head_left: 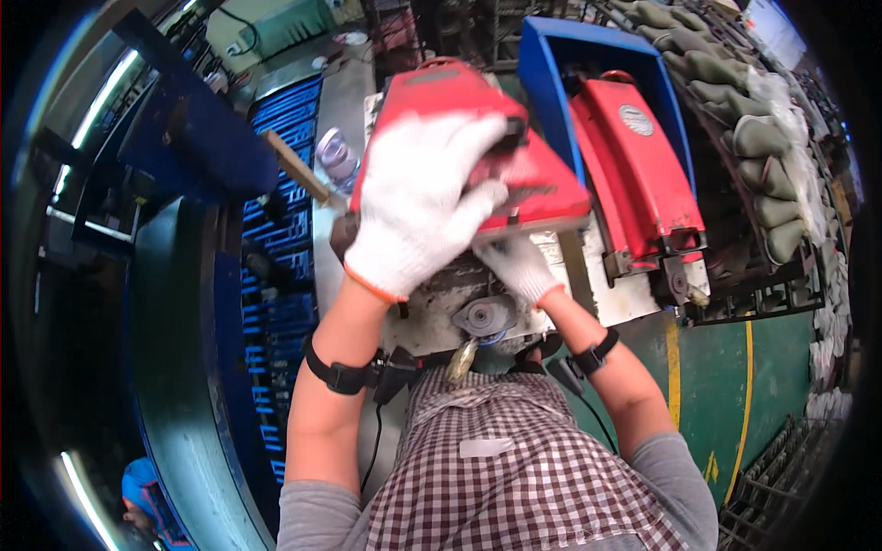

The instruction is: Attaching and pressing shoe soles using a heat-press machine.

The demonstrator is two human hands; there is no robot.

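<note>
A red metal machine (432, 92) stands on the bench in front of me, with a red cover part (542, 207) angled out to its right. My left hand (404, 202), in a white knitted glove with an orange cuff, lies over the red machine. Its thumb and index finger are stretched out and apart, somewhat blurred. Lower and to the right, my right hand (519, 266), gloved too, reaches under the edge of the red cover part, which hides its fingertips. Below both hands sit a round grey hub (482, 317) and a yellowish handle (461, 363).
To the right, a second red machine (634, 156) stands partly inside a blue housing (597, 46). Beyond it, a rack holds several grey-green shoe-shaped pieces (763, 138). A clear bottle (337, 156) is left of the bench, beside a blue slatted conveyor (280, 220). Another person (147, 496) is at lower left.
</note>
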